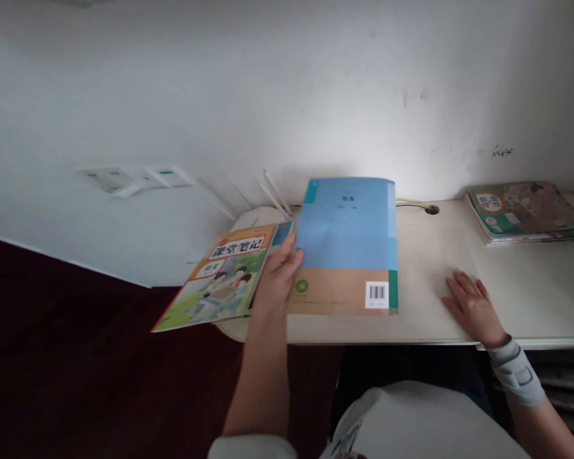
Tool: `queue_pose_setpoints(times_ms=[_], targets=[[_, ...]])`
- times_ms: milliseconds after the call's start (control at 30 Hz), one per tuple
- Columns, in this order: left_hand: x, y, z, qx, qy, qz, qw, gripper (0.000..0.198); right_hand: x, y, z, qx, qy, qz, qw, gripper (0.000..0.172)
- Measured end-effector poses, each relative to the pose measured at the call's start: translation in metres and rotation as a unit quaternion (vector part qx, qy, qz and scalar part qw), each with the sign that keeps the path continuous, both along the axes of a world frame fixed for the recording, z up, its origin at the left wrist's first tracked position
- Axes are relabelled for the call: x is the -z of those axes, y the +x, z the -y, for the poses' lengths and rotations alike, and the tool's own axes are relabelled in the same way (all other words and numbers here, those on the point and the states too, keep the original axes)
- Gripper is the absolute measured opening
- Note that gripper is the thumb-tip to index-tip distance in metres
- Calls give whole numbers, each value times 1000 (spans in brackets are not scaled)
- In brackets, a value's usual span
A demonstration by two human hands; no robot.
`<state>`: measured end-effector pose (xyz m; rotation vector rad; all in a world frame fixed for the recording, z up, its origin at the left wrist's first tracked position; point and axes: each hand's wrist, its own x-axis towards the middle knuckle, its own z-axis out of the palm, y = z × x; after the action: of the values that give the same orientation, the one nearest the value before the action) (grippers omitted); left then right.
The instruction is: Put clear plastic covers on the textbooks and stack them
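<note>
My left hand (278, 275) is closed at the left edge of a blue and tan book (347, 236), whose back cover with a barcode faces me. Left of that hand, a workbook (220, 277) with an orange and green cover of drawn children juts past the desk's left end. It reaches up to my fingers; whether they also grip it is hidden. A strip of another teal cover (282, 233) shows behind the fingers. My right hand (473, 307), with a grey wrist wrap, rests palm down on the white desk (425, 255), fingers spread, holding nothing.
At the right, a stack of books (526, 210) lies against the wall. A white router (258, 217) with raised antennas stands behind the workbook. A cable hole (432, 210) with thin wires is near the wall. Sockets (134, 178) are on the wall at left.
</note>
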<state>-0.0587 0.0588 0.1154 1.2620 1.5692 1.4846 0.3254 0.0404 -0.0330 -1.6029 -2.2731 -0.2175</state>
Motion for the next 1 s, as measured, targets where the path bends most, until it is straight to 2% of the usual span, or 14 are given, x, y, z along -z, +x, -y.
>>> queue_pose_setpoints(times_ms=[67,167,267,333,400,500,567,667,767,1000], targets=[[29,13,-15,40,-29,67,997,51,-1,-1,0,-3,-4,-1,1000,44],[65,16,-31,82,-104,115,985,48,-2,-1,0,1,-5,5,1000,43],[89,8,-37,85,-137,106,981,43,-3,-2,0,3,-2,14,1000,42],[98,2,-36,65,-133,42,988,37,-4,-2,0,3,-1,17,1000,42],[103,0,-33,39,-127,-73,988,34,-4,-1,0,3,-5,15,1000,42],[106,4,-26,7,-114,-227,967,35,-5,-1,0,4,-9,10,1000,43],[105,11,-20,-7,-114,-332,936,40,-4,-1,0,4,-7,10,1000,43],[103,21,-11,-12,-146,-484,863,47,-4,-1,1,2,-7,12,1000,43],[102,26,-8,4,-183,-533,826,50,-4,-1,1,5,-11,14,1000,43],[95,30,-4,0,-183,-564,805,51,-3,0,1,4,-4,14,1000,43]])
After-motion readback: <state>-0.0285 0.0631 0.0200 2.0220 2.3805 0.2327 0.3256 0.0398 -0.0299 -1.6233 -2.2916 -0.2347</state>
